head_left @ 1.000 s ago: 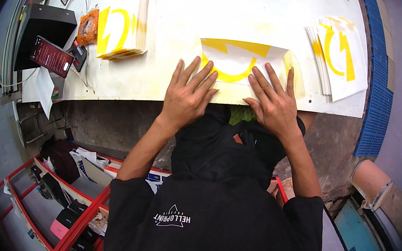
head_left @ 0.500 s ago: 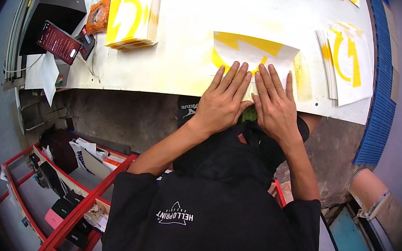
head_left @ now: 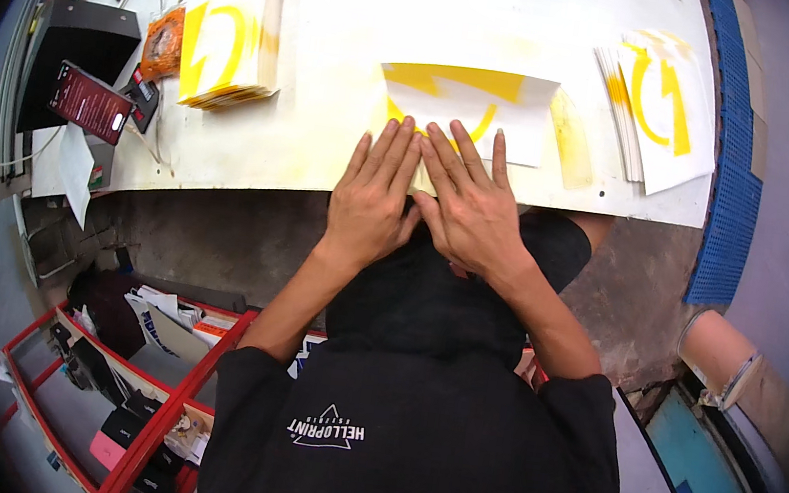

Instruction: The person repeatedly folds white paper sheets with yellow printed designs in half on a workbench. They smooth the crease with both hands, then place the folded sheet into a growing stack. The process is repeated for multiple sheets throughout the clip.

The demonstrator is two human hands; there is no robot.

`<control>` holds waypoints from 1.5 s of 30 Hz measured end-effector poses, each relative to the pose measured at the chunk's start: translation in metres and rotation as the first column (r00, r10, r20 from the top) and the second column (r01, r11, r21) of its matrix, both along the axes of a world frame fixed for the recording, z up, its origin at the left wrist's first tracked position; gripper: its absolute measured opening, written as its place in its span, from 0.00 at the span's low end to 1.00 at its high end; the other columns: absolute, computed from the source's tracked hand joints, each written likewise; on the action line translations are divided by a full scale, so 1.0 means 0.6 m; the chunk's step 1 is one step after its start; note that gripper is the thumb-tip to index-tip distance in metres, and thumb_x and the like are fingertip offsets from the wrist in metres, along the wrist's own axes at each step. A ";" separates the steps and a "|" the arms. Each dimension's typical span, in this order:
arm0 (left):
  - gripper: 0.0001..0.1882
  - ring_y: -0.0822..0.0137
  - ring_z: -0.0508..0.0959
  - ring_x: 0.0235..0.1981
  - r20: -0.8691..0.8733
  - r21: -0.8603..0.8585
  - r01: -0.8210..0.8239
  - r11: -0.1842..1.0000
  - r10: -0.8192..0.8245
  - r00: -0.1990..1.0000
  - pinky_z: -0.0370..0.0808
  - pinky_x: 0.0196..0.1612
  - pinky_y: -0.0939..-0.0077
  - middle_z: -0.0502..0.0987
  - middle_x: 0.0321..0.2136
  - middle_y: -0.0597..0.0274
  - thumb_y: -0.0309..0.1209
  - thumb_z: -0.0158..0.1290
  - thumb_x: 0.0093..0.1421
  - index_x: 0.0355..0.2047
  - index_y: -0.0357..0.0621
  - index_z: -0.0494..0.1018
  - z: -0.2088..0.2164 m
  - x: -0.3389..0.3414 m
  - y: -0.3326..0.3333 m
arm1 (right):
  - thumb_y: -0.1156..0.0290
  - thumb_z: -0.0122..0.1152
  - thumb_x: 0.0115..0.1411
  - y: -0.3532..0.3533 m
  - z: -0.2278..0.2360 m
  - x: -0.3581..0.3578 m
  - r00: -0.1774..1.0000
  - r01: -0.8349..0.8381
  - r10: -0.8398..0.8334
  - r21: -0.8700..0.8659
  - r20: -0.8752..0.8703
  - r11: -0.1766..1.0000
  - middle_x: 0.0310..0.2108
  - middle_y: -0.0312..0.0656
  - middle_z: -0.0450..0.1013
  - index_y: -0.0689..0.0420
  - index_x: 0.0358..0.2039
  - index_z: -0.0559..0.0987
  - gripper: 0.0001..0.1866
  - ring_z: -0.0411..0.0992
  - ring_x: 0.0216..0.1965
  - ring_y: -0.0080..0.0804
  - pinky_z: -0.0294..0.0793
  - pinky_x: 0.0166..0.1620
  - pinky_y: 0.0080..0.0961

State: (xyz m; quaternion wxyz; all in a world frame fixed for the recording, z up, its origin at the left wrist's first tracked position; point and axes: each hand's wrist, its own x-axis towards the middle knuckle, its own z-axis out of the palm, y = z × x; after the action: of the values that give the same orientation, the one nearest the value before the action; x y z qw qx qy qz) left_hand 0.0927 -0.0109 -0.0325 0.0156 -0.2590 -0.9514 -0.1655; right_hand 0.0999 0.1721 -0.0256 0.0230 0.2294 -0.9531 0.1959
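Note:
A white paper sheet with yellow print (head_left: 519, 114) lies near the front edge of the table, its near part folded over or hidden beneath my fingers. My left hand (head_left: 370, 204) rests flat on its near edge at the left, fingers stretched out. Beside it, my right hand (head_left: 470, 209) presses flat on the same edge, with the little finger spread apart. Both index fingers almost meet, and the thumbs point at each other. Just right of the sheet lies a yellowish see-through flat strip (head_left: 575, 143).
A stack of yellow-and-white printed sheets (head_left: 226, 53) stands on the left of the white table (head_left: 341, 43); another printed pile (head_left: 662, 112) lies right. Far left are a phone (head_left: 89, 101), a black box (head_left: 78, 55) and an orange bag (head_left: 163, 43). A red-framed shelf (head_left: 186, 379) stands behind.
Both hands have slid left along the sheet's near edge, baring more yellow print on its right. The whole view has shifted slightly.

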 end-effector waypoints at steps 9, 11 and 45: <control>0.51 0.48 0.57 0.75 0.061 -0.011 -0.078 0.997 0.078 0.995 0.48 0.75 0.40 0.60 0.72 0.42 0.51 0.68 0.54 0.69 0.30 0.62 0.030 0.011 0.024 | 0.52 0.55 0.71 0.120 0.002 0.023 0.990 0.142 -0.138 0.126 -0.039 0.982 0.70 0.39 0.67 0.57 0.63 0.76 0.28 0.58 0.74 0.42 0.37 0.75 0.68; 0.53 0.48 0.54 0.76 0.076 -0.063 -0.137 0.989 0.141 0.987 0.45 0.75 0.39 0.58 0.73 0.42 0.53 0.67 0.53 0.69 0.29 0.62 0.044 0.013 0.052 | 0.52 0.56 0.70 0.109 0.010 0.018 0.986 0.156 -0.151 0.071 -0.065 0.985 0.67 0.41 0.70 0.60 0.60 0.78 0.27 0.62 0.71 0.45 0.38 0.74 0.69; 0.47 0.38 0.48 0.77 0.078 0.077 -0.058 0.995 0.052 0.996 0.41 0.75 0.35 0.50 0.74 0.30 0.50 0.54 0.66 0.70 0.23 0.54 0.004 -0.094 0.043 | 0.60 0.51 0.74 0.077 -0.007 -0.090 0.974 0.210 -0.203 0.061 -0.104 0.976 0.67 0.63 0.66 0.73 0.66 0.67 0.30 0.60 0.72 0.58 0.53 0.73 0.54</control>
State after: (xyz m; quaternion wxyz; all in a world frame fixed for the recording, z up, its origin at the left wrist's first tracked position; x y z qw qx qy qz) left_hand 0.0363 0.0151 -0.0300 -0.0057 -0.2255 -0.9508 -0.2122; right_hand 0.0457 0.2184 -0.0300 0.0815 0.1390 -0.9759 0.1469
